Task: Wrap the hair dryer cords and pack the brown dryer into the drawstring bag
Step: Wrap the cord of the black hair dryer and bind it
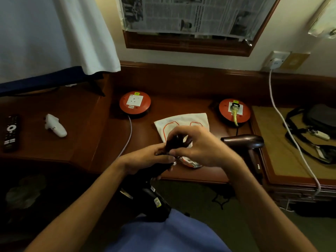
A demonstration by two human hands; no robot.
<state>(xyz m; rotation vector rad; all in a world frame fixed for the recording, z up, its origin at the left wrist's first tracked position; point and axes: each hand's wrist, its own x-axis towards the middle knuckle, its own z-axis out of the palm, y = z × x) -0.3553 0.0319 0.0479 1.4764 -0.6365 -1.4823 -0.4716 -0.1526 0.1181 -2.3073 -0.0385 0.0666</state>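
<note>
Black dryer low centre, left hand gripping it, right hand pinching seemingly its cord bundle; wrapping underway, next secure loops.

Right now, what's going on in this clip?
A person is bundling a dark cord from a black hair dryer held low over their lap. The left hand grips the dryer end and the cord, while the right hand pinches the cord above it. The brown hair dryer lies on the wooden desk, untouched, beside the white drawstring bag with orange cord. Nothing is packed yet.
</note>
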